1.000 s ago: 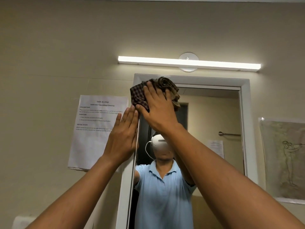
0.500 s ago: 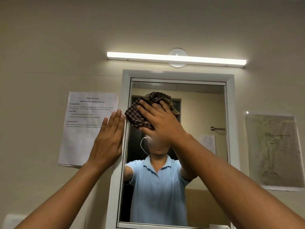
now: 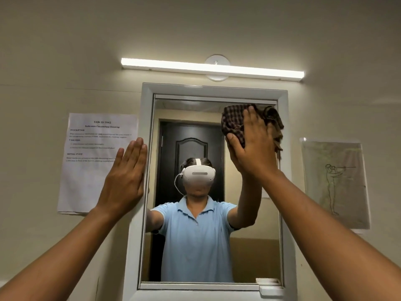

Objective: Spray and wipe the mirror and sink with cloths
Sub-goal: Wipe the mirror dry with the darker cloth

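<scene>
**Cloth swept to the mirror's upper right**

Moved since half a second ago, the right hand (image 3: pixel 252 146) has carried the cloth (image 3: pixel 233 122) from the mirror's (image 3: pixel 191 131) upper left to its upper right corner, fingers straight and pressing the bunched checked cloth on the glass, thumb tucked under its lower edge. The left hand (image 3: pixel 125 179) stays flat, fingers together, on the frame's (image 3: pixel 145 118) left side, partly over a paper (image 3: pixel 91 161).
</scene>
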A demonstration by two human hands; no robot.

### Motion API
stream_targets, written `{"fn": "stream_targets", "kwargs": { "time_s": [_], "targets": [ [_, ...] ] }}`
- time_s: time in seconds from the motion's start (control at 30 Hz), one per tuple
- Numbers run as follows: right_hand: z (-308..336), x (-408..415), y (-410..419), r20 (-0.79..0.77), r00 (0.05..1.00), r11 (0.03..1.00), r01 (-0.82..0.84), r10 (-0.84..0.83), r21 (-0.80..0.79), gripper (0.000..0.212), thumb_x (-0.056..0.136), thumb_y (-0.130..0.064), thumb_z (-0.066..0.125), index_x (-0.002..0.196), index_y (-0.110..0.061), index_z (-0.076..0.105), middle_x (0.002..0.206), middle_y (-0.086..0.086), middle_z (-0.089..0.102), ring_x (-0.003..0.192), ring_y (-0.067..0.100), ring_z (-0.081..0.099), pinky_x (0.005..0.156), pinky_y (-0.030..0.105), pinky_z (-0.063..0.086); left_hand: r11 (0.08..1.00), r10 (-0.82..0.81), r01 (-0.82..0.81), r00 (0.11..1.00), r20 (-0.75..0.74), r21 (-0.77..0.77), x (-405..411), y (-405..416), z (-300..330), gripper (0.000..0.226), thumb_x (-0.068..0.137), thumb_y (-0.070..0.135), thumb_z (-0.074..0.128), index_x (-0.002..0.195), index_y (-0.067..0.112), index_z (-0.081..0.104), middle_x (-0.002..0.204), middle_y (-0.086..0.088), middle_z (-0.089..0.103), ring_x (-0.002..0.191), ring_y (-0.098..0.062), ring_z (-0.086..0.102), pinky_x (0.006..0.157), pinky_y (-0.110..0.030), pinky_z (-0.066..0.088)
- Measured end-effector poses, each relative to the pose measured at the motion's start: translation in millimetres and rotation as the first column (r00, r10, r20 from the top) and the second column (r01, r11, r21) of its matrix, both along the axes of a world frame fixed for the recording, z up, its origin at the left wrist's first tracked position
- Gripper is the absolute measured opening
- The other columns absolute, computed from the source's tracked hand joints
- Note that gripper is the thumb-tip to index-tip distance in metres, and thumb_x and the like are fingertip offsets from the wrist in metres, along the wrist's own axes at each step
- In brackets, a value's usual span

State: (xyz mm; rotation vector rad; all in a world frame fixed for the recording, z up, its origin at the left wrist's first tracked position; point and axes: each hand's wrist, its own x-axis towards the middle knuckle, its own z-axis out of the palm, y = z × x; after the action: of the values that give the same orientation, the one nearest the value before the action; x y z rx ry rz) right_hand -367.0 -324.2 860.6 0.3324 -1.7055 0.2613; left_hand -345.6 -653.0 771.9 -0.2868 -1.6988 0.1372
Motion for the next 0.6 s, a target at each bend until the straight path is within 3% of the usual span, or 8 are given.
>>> {"fn": "stream_targets", "kwargs": {
  "time_s": [0.3,0.43,0.6],
  "targets": [
    [-84,6,-11,0.068,0.996,0.980,-0.047,0.061,-0.195,0.081,0.093,-0.069,0.017,0.156,-0.021,0.001,0.164,-0.002,-0.003,0.150,0.014,-0.003,0.122,0.045,-0.002,0.999,-0.016,0.015,1.000,0.009,0.040,1,4,-1,0.076,0.085,0.011,0.042,0.155,0.004,0.013,0.163,-0.016,0.011,0.151,-0.027,0.009,0.123,-0.044,0.010],
    [-96,6,-33,0.075,0.996,0.993,-0.039,0.047,-0.110,0.078,0.095,-0.063,0.032,0.156,-0.021,0.004,0.164,-0.002,-0.001,0.150,0.015,0.001,0.121,0.046,-0.001,0.999,-0.019,0.018,1.000,0.019,0.042,1,4,-1,0.076,0.085,0.009,0.041,0.155,0.005,0.012,0.163,-0.016,0.011,0.152,-0.027,0.009,0.123,-0.046,0.012],
    [-60,8,-75,0.058,0.998,0.997,-0.015,0.011,0.074,0.077,0.094,-0.060,0.031,0.155,-0.018,0.013,0.164,0.003,0.008,0.148,0.023,0.016,0.119,0.048,0.001,0.998,-0.051,0.050,0.999,0.016,0.048,0,4,-2,0.077,0.084,0.006,0.043,0.155,0.004,0.013,0.163,-0.016,0.012,0.152,-0.026,0.008,0.122,-0.048,0.015]
  ]
}}
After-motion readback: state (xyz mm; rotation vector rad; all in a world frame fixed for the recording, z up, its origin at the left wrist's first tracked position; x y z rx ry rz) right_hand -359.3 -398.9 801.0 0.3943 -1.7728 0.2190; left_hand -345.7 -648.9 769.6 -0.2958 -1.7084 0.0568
